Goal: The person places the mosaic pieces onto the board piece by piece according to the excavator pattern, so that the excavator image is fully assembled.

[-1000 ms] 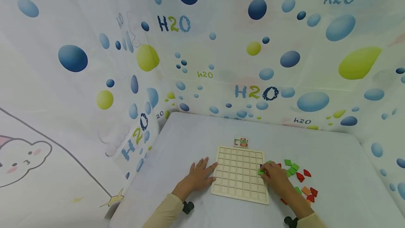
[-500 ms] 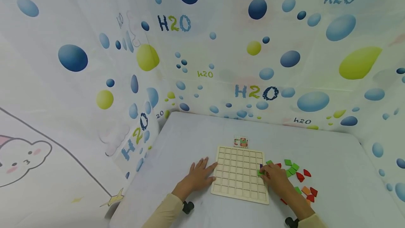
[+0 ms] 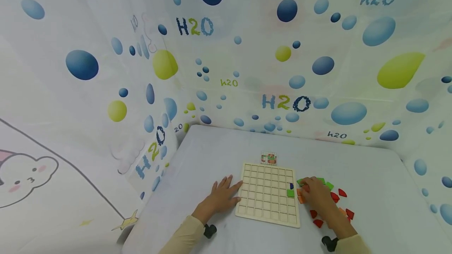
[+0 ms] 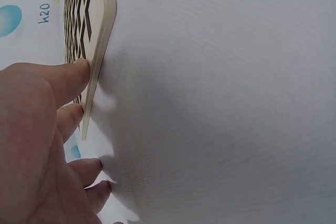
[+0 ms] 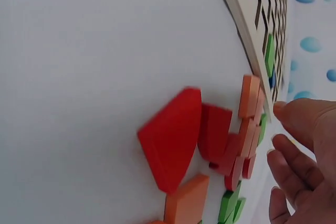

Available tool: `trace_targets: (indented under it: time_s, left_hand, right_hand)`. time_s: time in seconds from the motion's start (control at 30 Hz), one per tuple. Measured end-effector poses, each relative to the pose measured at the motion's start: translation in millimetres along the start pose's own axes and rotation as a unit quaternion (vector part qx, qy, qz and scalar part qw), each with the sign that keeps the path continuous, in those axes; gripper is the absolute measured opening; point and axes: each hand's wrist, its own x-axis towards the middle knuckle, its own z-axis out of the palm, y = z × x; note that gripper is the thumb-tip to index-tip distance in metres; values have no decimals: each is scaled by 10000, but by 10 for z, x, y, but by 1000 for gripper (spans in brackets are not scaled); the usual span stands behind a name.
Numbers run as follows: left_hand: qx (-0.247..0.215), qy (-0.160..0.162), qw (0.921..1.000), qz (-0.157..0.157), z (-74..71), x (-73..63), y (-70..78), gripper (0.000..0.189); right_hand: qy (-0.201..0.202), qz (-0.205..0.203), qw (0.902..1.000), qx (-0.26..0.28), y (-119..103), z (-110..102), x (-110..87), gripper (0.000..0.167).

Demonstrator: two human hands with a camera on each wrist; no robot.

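A wooden grid board (image 3: 265,207) lies on the white-covered table. My left hand (image 3: 220,198) rests at its left edge with fingers spread; in the left wrist view the thumb and a finger (image 4: 71,121) touch the board's side. Two pieces sit in the board's right column: a green square (image 3: 290,193) and, just above it, a small dark blue piece (image 3: 291,186). My right hand (image 3: 316,196) is over the loose pieces right of the board, beside orange tiles (image 3: 300,196) and a green tile (image 3: 300,182). In the right wrist view its thumb and fingers are apart, with nothing visible between them.
Several red rounded pieces (image 3: 318,223) and more green tiles (image 3: 329,185) lie around the right forearm. Behind the board is a small patterned card (image 3: 269,158). Printed fabric walls (image 3: 247,62) stand along the table's back and left.
The right hand has let go of the green square, which now lies in the board's right column, and has moved right over the loose pieces. The left hand stays put.
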Motion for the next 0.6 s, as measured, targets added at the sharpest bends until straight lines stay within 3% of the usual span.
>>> trace_targets:
  time_s: [0.2, 0.4, 0.6]
  left_hand:
    - [4, 36, 10000, 19, 18, 1, -16, 62]
    - [-19, 45, 10000, 30, 14, 1, -16, 62]
    - [7, 41, 10000, 18, 18, 4, -16, 62]
  right_hand:
    - [-66, 177, 9995, -248, 94, 19, 69, 39]
    - [206, 163, 9993, -260, 82, 64, 107, 38]
    - [429, 433, 9976, -335, 64, 111, 148, 34]
